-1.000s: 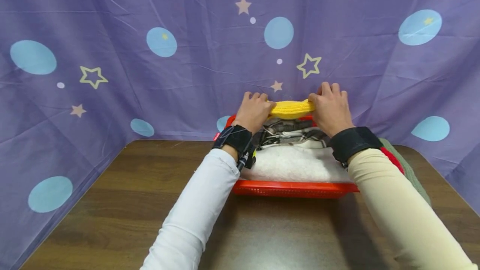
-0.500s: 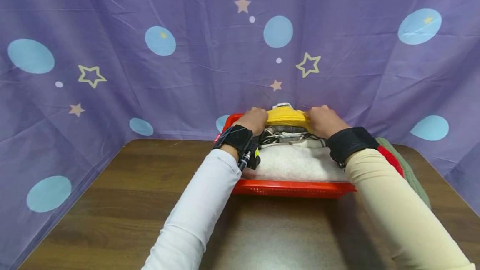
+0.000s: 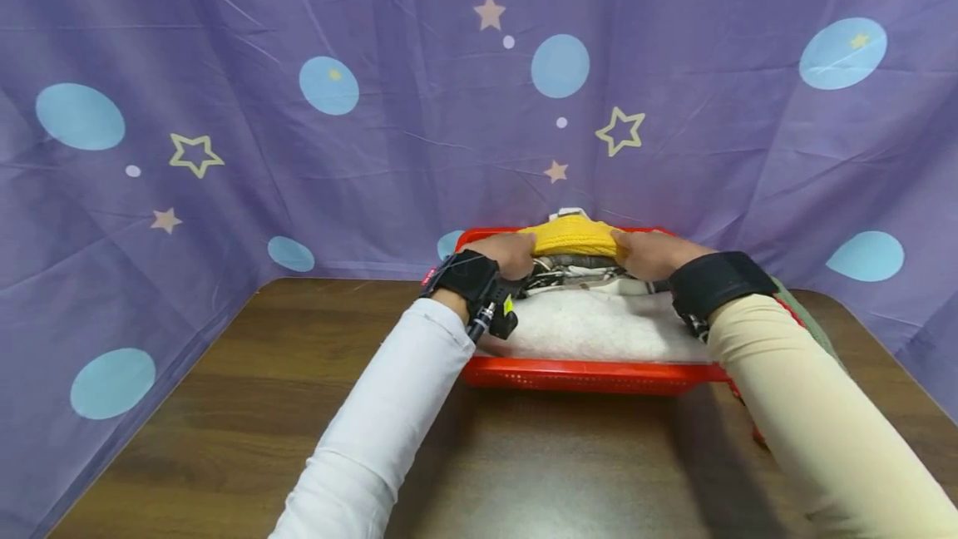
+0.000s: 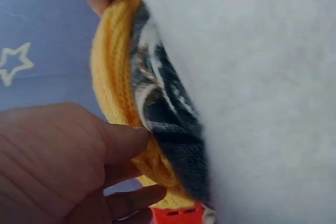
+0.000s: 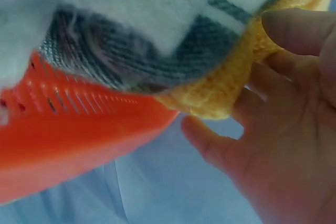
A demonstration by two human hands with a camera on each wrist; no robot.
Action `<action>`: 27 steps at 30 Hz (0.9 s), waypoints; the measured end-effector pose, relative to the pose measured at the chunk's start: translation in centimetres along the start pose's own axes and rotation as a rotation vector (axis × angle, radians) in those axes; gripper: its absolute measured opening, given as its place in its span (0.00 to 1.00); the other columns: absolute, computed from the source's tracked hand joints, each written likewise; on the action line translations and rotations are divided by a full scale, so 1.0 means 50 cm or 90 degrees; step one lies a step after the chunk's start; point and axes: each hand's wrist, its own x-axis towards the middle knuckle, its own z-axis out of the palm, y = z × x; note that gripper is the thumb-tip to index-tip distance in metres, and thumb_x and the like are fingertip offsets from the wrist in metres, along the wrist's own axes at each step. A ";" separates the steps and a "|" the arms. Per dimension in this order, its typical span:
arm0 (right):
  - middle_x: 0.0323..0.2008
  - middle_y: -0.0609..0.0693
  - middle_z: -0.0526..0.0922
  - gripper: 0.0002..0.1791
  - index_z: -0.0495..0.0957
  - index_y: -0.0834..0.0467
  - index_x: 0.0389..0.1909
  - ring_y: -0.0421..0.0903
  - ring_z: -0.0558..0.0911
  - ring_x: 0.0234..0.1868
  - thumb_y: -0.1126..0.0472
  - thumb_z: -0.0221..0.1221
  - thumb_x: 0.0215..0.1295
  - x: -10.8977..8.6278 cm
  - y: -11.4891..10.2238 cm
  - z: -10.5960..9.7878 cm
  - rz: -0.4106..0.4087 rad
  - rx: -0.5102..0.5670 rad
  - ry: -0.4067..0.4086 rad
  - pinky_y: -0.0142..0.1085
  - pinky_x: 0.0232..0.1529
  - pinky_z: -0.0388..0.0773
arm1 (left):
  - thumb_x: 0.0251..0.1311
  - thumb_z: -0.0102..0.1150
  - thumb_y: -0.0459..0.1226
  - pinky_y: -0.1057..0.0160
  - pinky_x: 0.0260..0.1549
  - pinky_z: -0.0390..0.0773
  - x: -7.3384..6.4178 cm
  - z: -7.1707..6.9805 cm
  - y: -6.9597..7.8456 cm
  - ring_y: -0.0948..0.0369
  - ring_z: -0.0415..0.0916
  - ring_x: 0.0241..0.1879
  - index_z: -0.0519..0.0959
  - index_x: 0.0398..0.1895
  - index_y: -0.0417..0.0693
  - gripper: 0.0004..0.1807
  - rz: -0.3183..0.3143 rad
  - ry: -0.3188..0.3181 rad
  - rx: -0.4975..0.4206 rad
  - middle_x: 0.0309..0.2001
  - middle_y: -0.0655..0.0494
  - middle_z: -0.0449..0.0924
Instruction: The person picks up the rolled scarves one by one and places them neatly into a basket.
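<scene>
A folded yellow knitted garment (image 3: 572, 236) stands at the back of the red plastic basket (image 3: 591, 375), behind a dark-and-white patterned cloth (image 4: 163, 93) and a fluffy white cloth (image 3: 595, 327). My left hand (image 3: 509, 254) pinches the garment's left end; in the left wrist view the thumb lies on its near face and the fingers go behind. At the other end my right hand (image 3: 653, 254) holds it, thumb in front and some fingers behind, as the right wrist view shows; one finger sticks out free. The garment's lower part is hidden by the cloths.
The basket stands on a brown wooden table (image 3: 299, 389) against a purple curtain (image 3: 419, 106) with stars and dots. Green knitted fabric (image 3: 812, 323) with some red beside it lies right of the basket, partly behind my right arm. A small white piece (image 3: 569, 212) shows behind the garment.
Both hands have come down with the yellow knitted garment, from above the basket's back to its rear edge. The white piece behind it has come into sight. My right wrist has shifted slightly right.
</scene>
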 end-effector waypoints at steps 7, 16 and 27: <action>0.71 0.73 0.61 0.37 0.54 0.67 0.77 0.71 0.60 0.72 0.57 0.56 0.74 -0.051 0.018 -0.037 -0.019 0.046 0.078 0.64 0.67 0.60 | 0.80 0.40 0.42 0.55 0.74 0.53 -0.021 -0.003 -0.014 0.51 0.48 0.78 0.47 0.81 0.42 0.32 0.027 0.058 0.027 0.79 0.44 0.51; 0.71 0.72 0.60 0.44 0.54 0.64 0.77 0.71 0.60 0.71 0.45 0.60 0.71 -0.152 0.038 0.014 -0.016 0.052 0.183 0.70 0.65 0.57 | 0.74 0.47 0.57 0.47 0.74 0.52 -0.108 0.073 -0.041 0.45 0.45 0.79 0.46 0.82 0.45 0.44 0.030 0.205 -0.033 0.81 0.41 0.42; 0.74 0.69 0.58 0.50 0.55 0.60 0.78 0.71 0.59 0.71 0.35 0.60 0.65 -0.212 0.028 0.164 0.016 0.058 0.323 0.76 0.61 0.55 | 0.68 0.42 0.69 0.30 0.70 0.41 -0.151 0.199 -0.068 0.47 0.34 0.80 0.43 0.82 0.62 0.47 -0.015 0.247 -0.134 0.82 0.51 0.37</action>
